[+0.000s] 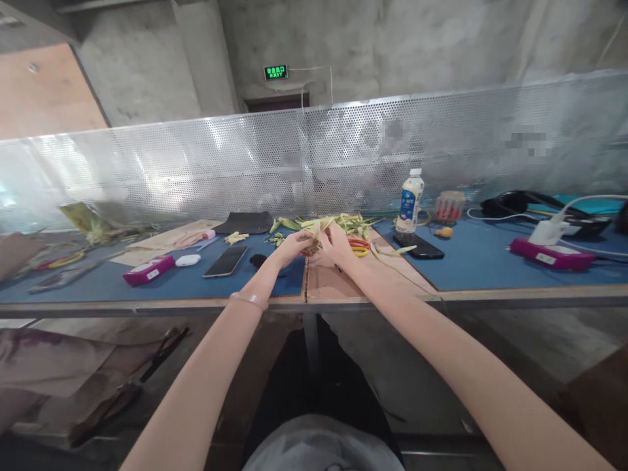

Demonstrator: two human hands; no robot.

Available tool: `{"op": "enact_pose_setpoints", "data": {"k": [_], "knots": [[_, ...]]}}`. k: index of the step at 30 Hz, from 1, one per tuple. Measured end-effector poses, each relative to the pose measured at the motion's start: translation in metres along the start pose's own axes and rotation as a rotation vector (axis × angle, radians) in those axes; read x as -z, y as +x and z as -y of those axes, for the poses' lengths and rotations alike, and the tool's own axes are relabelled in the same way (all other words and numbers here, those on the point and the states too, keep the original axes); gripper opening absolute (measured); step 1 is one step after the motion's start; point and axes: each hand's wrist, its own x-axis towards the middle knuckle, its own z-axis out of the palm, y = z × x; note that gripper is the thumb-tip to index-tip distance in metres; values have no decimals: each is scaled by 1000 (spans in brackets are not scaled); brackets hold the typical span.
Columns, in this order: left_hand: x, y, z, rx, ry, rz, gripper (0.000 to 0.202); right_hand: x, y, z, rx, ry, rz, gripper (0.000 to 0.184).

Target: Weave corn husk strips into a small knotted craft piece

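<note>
Your forearms [210, 366] reach from the bottom edge; left hand [294, 246] and right hand [336, 244], fingers narrowed, pinch pale-green leafy strips [318, 231] at frame centre; gentle, even tension should avoid tearing.

There are 1 left hand [293, 248], 1 right hand [339, 246], 2 phones [226, 261], 2 magenta blocks [148, 270], 1 bottle [408, 206], 1 jar [449, 207], 1 exit sign [275, 72].
</note>
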Motion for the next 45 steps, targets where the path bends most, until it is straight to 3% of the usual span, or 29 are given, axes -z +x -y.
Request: {"op": "enact_pose_setpoints", "data": {"k": [12,22,32,45], "knots": [[-5,-5,-10,39,-133,86,23,10,4,3,77,-36,-137,24],[-1,-4,-8,45,-133,101,23,6,5,9,224,-207,-122,20],[0,5,0,20,-4,-61,26,7,6,4,365,-438,61,26],[0,8,3,-24,216,-330,25,0,6,6,301,-704,204,30]]}}
